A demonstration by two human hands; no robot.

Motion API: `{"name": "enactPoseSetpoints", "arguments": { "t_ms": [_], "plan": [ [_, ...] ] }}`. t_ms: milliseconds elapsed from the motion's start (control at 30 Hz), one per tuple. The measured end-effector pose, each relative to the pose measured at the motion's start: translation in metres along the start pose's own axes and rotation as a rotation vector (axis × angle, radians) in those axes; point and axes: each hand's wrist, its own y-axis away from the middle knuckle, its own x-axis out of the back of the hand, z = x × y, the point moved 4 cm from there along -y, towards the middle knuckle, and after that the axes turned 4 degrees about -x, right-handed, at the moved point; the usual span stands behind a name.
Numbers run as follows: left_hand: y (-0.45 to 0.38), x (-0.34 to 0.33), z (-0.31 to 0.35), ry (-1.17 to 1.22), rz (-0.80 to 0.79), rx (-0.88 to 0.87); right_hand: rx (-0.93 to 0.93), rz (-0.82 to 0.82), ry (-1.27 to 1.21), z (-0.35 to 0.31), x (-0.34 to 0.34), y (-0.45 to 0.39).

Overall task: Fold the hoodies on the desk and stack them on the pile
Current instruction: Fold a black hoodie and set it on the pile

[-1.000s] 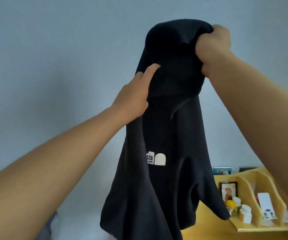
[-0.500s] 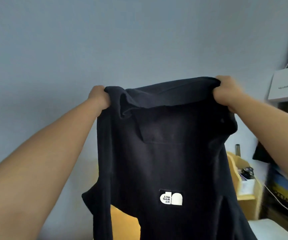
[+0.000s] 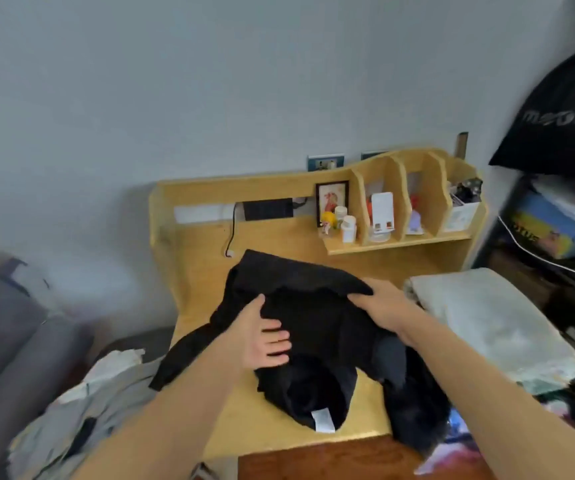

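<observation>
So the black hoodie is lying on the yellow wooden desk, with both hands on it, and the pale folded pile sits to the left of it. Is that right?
Not quite. The head view shows the black hoodie on the yellow wooden desk, with the left hand and right hand on it, but the pale folded pile sits to its right, not its left.

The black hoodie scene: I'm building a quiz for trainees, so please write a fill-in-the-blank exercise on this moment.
1. The black hoodie lies on the ____ wooden desk.
2. The left hand rests on the hoodie with its fingers ____.
3. The white label sits at the hoodie's edge ____ the person.
4. The folded pale blanket lies to the ____ of the hoodie.

Missing words: yellow; straight; nearest; right
</observation>
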Motion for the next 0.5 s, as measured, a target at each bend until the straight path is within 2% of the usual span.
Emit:
{"name": "enactPoseSetpoints", "arguments": {
  "t_ms": [67, 133, 233, 300, 367, 433, 500],
  "plan": [
    [-0.014, -0.025, -0.056, 0.145, -0.106, 0.044, -0.058, -0.103, 0.049, 0.048, -0.070, 0.008],
    [-0.014, -0.031, -0.077, 0.110, -0.074, 0.013, -0.059, -0.178, 0.102, 0.072, -0.128, 0.023],
    [-0.013, -0.003, -0.071, -0.191, 0.004, -0.121, 0.024, -0.336, 0.207, 0.064, -0.167, 0.048],
    [-0.009, 0.021, -0.054, -0.563, 0.050, -0.271, 0.086, -0.599, 0.263, 0.040, -0.163, 0.059],
    [0.007, 0.030, -0.030, -0.830, 0.019, -0.442, 0.158, -0.812, 0.283, 0.010, -0.141, 0.059],
    [0.023, 0.036, -0.003, -1.004, -0.007, -0.584, 0.182, -0.734, 0.194, -0.027, -0.101, 0.036],
    [0.040, 0.046, 0.029, -1.152, 0.011, -0.671, 0.300, -0.463, 0.197, -0.066, -0.057, 0.005]
  ]
}}
